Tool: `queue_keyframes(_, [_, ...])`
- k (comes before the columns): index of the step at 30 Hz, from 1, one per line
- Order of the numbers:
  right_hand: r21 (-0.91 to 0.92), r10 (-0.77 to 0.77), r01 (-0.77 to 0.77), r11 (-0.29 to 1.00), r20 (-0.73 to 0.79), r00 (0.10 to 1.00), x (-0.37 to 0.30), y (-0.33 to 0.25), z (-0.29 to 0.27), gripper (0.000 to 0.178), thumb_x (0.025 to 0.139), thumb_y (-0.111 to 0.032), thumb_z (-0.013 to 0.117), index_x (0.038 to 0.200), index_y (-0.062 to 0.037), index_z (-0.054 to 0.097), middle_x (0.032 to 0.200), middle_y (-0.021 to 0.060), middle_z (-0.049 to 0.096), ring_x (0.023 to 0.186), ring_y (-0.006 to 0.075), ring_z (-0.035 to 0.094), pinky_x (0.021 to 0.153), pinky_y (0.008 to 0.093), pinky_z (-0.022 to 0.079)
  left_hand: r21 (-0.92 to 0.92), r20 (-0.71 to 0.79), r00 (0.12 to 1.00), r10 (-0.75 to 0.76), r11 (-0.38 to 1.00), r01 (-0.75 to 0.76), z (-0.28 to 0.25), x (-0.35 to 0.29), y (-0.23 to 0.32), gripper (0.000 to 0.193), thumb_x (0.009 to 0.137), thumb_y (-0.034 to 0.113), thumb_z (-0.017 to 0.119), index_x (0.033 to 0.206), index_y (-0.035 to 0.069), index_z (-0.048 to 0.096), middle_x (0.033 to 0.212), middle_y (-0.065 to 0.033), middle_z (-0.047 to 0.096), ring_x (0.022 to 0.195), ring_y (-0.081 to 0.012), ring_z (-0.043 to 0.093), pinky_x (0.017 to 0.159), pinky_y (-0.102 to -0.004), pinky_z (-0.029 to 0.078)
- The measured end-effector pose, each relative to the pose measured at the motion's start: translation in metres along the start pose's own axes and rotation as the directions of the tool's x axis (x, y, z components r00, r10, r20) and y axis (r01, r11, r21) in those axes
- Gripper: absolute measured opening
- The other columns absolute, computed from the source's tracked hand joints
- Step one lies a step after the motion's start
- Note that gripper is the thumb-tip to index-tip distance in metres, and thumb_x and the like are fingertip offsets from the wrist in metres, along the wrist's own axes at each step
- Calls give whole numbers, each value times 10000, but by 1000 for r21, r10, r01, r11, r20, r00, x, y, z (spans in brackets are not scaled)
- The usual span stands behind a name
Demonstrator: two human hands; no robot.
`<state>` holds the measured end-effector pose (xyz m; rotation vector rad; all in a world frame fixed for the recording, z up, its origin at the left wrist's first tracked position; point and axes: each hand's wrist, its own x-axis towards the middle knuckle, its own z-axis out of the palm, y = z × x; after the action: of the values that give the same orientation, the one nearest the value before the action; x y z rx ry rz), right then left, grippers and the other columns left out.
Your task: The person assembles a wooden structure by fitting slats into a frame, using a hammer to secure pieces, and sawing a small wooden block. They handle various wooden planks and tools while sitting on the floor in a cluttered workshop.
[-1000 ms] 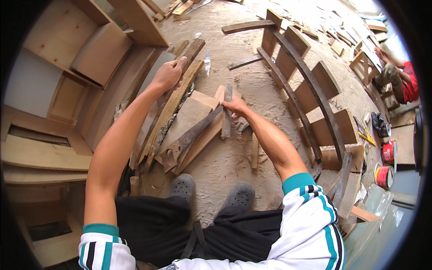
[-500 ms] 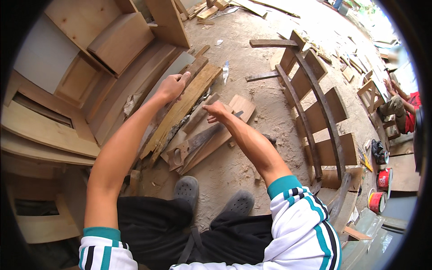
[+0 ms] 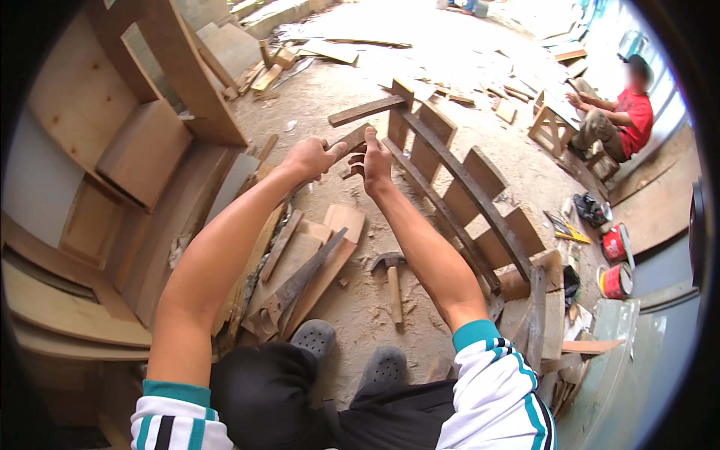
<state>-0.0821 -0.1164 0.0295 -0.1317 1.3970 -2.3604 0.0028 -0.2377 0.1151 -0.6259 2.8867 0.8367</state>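
My left hand (image 3: 311,159) is closed around a short brown wooden strip (image 3: 351,140), held up in front of me above the floor. At the strip's far end, my right hand (image 3: 377,163) grips it with the thumb on top and the fingers curled below. Part of the strip is hidden by my left hand. Just beyond my hands stands a ladder-like wooden frame (image 3: 465,176) with dark rails and wide boards across. Lower down, a handsaw (image 3: 304,281) lies on several boards (image 3: 345,225). A claw hammer (image 3: 394,289) rests on the floor between the saw and my right forearm.
Wooden cabinets (image 3: 142,150) fill the left side. At the right are red cans (image 3: 616,281), a yellow-handled tool (image 3: 568,229) and a glass sheet (image 3: 600,352). A person in a red shirt (image 3: 636,120) sits at the far right. Wood scraps (image 3: 330,51) litter the far floor.
My left hand has moved right and forward, carrying the wooden strip off the board pile. My right hand has risen from above the saw to the strip's end. The view has swung right, uncovering the hammer.
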Motion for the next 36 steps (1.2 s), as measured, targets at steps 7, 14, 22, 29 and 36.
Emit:
queue_keyframes(7, [-228, -72, 22, 973, -209, 975, 2, -38, -49, 278, 998, -229, 535, 1153, 0, 513, 876, 138, 686, 636, 200, 689, 501, 297, 593, -159, 254, 958, 136, 982, -98, 34, 27, -5, 689, 925, 645, 533, 895, -25, 691, 709, -106, 675, 628, -174, 671, 600, -318, 538])
queue_keyframes(14, [-291, -100, -9, 957, -358, 928, 38, -69, -66, 210, 1013, -259, 545, 1149, -98, 546, 923, 65, 663, 716, 188, 661, 608, 353, 588, -366, 376, 896, 238, 926, -92, 25, 47, -50, 647, 935, 607, 551, 918, -27, 682, 764, -89, 666, 622, -167, 660, 590, -305, 532])
queue_keyframes(22, [-312, -268, 177, 933, -280, 922, 73, -52, -56, 217, 1005, -194, 563, 1082, 4, 607, 905, 100, 690, 720, 203, 706, 590, 328, 601, -347, 267, 920, 286, 919, -185, -1, 67, -78, 572, 945, 536, 582, 941, -31, 659, 707, -94, 649, 610, -159, 643, 588, -321, 510])
queue_keyframes(29, [-456, -77, 23, 890, -101, 992, 70, -96, -47, 261, 1000, -277, 588, 1006, -15, 592, 899, 108, 706, 727, 209, 723, 597, 322, 606, -134, 183, 947, 262, 961, -240, -27, 72, -80, 686, 907, 646, 558, 844, -33, 634, 684, -127, 622, 656, -211, 632, 618, -385, 494])
queue_keyframes(36, [-827, -144, 0, 562, -97, 985, 71, -97, -31, 301, 1007, -308, 568, 976, -10, 575, 749, 110, 683, 592, 164, 665, 494, 295, 521, 198, 109, 975, 195, 957, -213, -70, 56, -41, 771, 844, 747, 539, 878, -8, 688, 773, -210, 677, 781, -352, 677, 708, -453, 510])
